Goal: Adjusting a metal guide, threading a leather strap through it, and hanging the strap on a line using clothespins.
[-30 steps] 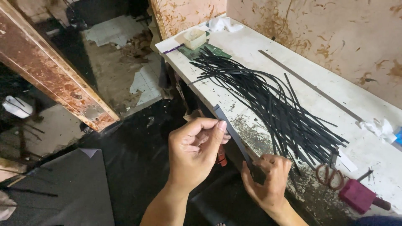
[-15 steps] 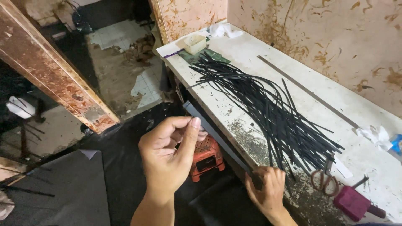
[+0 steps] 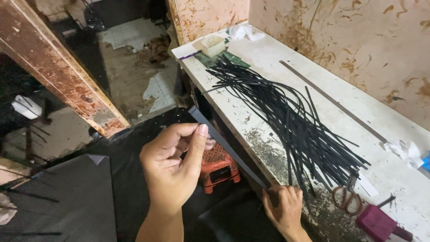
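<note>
Stained table (image 3: 268, 58) edge, black strip pile (image 3: 286, 112) on top | left hand (image 3: 172, 168) pinches dark strip (image 3: 224, 141) upper end | right hand (image 3: 282, 208) clamps lower end | keep it taut, untwisted.

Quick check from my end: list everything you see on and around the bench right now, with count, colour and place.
strip: one, dark, stretched between both hands in front of the bench
pile of strips: many, black, across the bench top
bench: one, whitish and stained, right side
metal bar: one, grey, along the wall side of the bench
scissors: one, reddish handles, near end of the bench
maroon tool: one, beside the scissors
green board: one, far end of the bench
stool: one, orange-red, on the floor below
left hand: pinching the strip
right hand: gripping the strip's lower end
</note>
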